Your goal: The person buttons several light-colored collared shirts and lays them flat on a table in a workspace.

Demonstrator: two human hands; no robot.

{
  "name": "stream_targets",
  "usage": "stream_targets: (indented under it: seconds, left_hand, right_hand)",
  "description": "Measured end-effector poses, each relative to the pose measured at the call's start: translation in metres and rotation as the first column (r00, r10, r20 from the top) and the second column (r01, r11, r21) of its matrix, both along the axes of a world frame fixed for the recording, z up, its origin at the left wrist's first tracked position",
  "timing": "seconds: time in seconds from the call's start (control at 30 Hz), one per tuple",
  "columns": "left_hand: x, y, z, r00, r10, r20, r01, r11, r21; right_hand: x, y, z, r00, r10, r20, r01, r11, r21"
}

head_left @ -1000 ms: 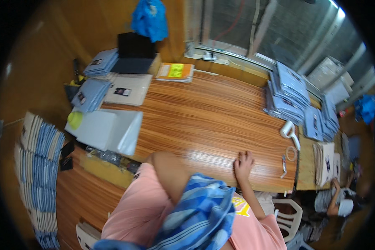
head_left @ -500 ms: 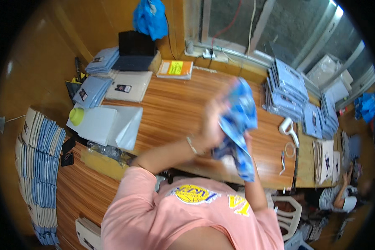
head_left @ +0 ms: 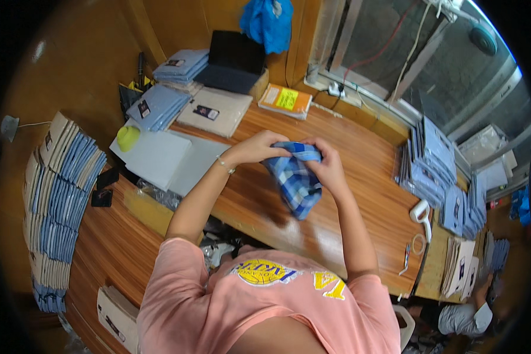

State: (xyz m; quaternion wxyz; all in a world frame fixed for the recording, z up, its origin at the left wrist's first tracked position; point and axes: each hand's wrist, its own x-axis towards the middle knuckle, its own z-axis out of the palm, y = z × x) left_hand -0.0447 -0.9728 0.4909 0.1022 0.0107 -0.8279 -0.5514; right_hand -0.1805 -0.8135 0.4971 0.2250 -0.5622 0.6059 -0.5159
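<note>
A small blue, white and navy plaid cloth (head_left: 295,184) hangs bunched above the wooden table (head_left: 360,212). My left hand (head_left: 258,147) grips its upper left edge, with thumb and fingers closed on the fabric. At the upper right edge, my right hand (head_left: 327,167) pinches the cloth between thumb and fingers. Between the two hands the top edge is gathered into a curved band. The lower part dangles free and looks slightly blurred. Whether it is a whole garment I cannot tell.
Folded light-blue packed garments (head_left: 425,162) are stacked at the right. More packs (head_left: 162,106), a laptop (head_left: 230,62) and an orange notebook (head_left: 285,101) are at the back. A white tape-gun-like tool (head_left: 420,217) lies right. Tall garment stacks (head_left: 56,203) line the left. Another person (head_left: 463,318) is at far right.
The plaid cloth has moved left and is now held by its top edge between both hands. My right hand, mostly hidden behind it before, now shows. The view has shifted.
</note>
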Motion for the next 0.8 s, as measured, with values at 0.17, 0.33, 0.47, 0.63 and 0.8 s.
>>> stream_targets:
  seconds: [0.17, 0.33, 0.47, 0.63, 0.8]
  left_hand:
    - [0.002, -0.092, 0.038, 0.915, 0.339, -0.218, -0.334, 0.941, 0.064]
    - [-0.035, -0.247, 0.111, 0.698, 0.486, -0.526, -0.687, 0.661, -0.302]
    - [-0.09, -0.342, 0.185, 0.397, 0.64, -0.658, -0.918, 0.289, -0.273]
    - [-0.155, -0.433, 0.236, 0.215, 0.486, -0.847, -0.953, 0.293, -0.073]
    - [-0.201, -0.416, 0.222, 0.69, 0.328, -0.645, -0.631, 0.709, -0.315]
  right_hand:
    - [-0.028, 0.0, -0.065, 0.949, -0.213, -0.234, 0.231, 0.972, 0.053]
    - [-0.018, 0.05, -0.183, 0.768, -0.509, -0.389, 0.626, 0.726, 0.286]
    - [0.012, 0.061, -0.21, 0.628, -0.521, -0.578, 0.707, 0.692, 0.145]
    - [0.014, 0.052, -0.205, 0.675, -0.516, -0.527, 0.685, 0.704, 0.188]
    - [0.009, 0.063, -0.207, 0.634, -0.53, -0.563, 0.728, 0.654, 0.205]
